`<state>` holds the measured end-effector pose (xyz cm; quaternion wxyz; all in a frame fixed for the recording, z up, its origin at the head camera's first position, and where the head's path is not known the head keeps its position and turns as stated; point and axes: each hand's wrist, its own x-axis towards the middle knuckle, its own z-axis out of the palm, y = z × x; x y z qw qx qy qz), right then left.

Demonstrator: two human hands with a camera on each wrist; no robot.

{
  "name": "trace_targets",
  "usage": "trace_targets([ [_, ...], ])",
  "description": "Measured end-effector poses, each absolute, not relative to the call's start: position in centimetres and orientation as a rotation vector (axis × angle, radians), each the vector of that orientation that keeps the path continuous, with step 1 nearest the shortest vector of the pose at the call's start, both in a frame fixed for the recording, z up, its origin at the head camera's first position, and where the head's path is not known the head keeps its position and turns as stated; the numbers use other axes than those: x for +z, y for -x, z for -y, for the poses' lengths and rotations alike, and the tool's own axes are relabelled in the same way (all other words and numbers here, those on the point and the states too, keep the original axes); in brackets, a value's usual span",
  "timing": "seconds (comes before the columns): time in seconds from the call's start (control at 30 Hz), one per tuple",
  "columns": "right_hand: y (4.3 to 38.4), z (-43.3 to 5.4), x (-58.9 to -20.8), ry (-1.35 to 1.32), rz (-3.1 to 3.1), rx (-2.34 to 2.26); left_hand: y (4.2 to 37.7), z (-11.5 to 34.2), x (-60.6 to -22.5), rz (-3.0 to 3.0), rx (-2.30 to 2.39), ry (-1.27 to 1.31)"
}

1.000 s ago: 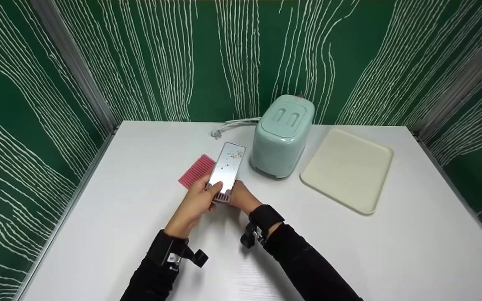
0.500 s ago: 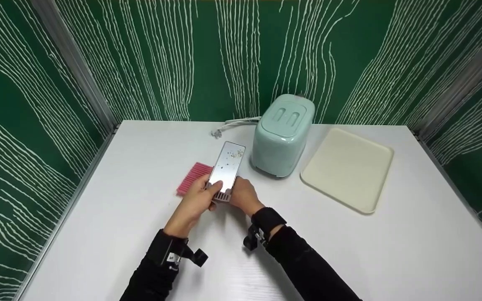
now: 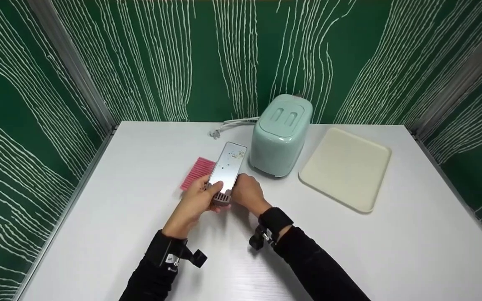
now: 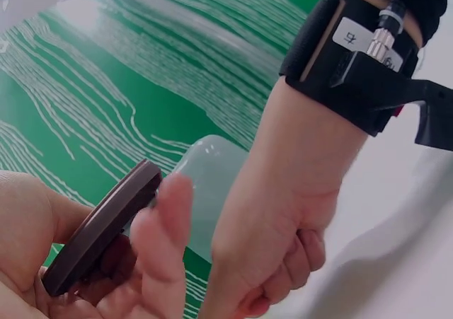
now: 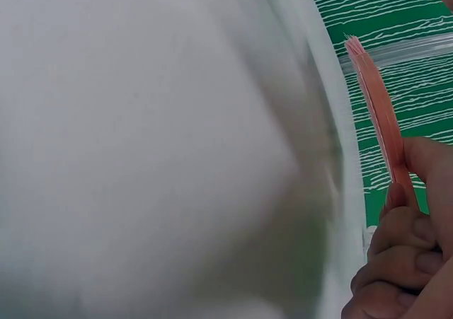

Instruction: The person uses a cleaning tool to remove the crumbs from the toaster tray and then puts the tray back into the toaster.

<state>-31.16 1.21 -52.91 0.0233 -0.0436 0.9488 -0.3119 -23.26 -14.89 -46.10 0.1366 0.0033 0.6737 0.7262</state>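
My left hand holds a long narrow tray by its near end, with the thumb on top. The tray has a shiny, mirror-like face, a brownish slotted end and crumbs scattered toward its far end. In the left wrist view its thick dark edge shows. My right hand is at the tray's right side, fingers partly hidden behind it. Thumb and fingers pinch a flat pink ribbed piece with a frayed end, as the right wrist view shows. In the head view this pink piece sticks out left of the tray.
A mint-green toaster stands just beyond and right of the hands. Its white cord and plug lie to its left. A cream square tray lies on the right of the white table. Green patterned walls surround the table.
The pink piece has shifted and turned behind the tray, first toward me, then slightly back. My right hand has moved a little right. Left hand and held tray have barely moved.
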Motion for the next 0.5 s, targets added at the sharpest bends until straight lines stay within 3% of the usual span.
trace_targets([
  [0.5,30.7,-4.5,-49.7,0.307,-3.007,-1.144,22.2,14.4,-44.7,-1.778,2.162,-0.194],
])
